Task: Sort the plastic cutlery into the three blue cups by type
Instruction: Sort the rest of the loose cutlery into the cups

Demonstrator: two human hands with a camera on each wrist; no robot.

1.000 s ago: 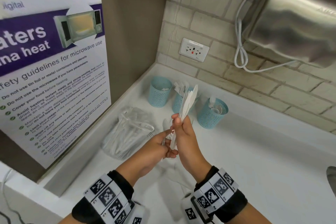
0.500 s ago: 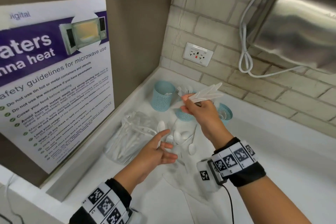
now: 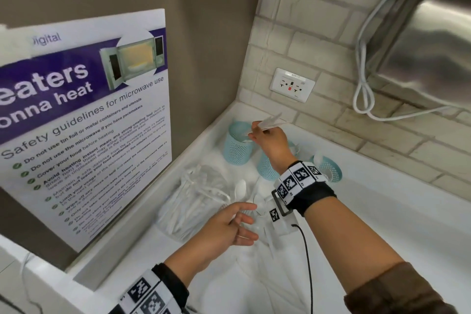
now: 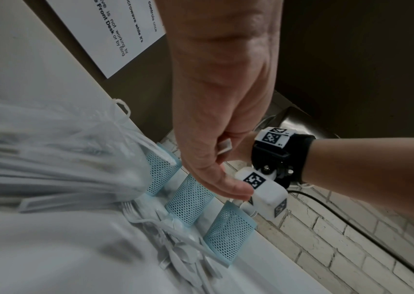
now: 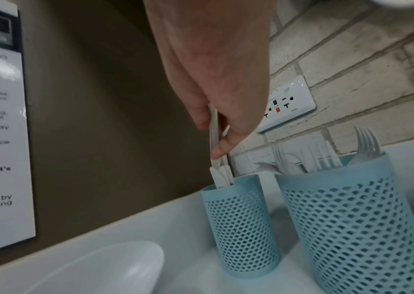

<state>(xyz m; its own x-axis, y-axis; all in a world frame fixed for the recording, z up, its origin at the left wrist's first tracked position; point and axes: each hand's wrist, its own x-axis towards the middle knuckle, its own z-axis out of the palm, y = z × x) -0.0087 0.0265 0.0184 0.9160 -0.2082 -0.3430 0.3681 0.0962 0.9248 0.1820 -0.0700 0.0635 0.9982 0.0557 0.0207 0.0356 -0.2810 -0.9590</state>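
Note:
Three blue mesh cups stand in a row at the back of the white counter. My right hand [image 3: 255, 132] pinches a bundle of white plastic knives [image 3: 270, 120] over the left cup [image 3: 236, 150]. In the right wrist view the lower ends of the knives [image 5: 216, 175] dip inside the left cup [image 5: 241, 224]. The middle cup [image 5: 347, 218] holds forks [image 5: 365, 143]. The right cup [image 3: 330, 171] is partly hidden by my wrist. My left hand [image 3: 246, 222] hovers open and empty over loose spoons [image 3: 240, 189].
A clear plastic bag of cutlery [image 3: 193, 201] lies left of the loose pieces. A poster [image 3: 84, 120] leans on the left wall. A socket [image 3: 292, 84] sits on the brick back wall, and a steel appliance with a white cable [image 3: 364, 89] hangs at upper right.
My left hand let go of the knives and dropped low, open. My right hand carried the bundle back and left to the left cup and lowered its ends in.

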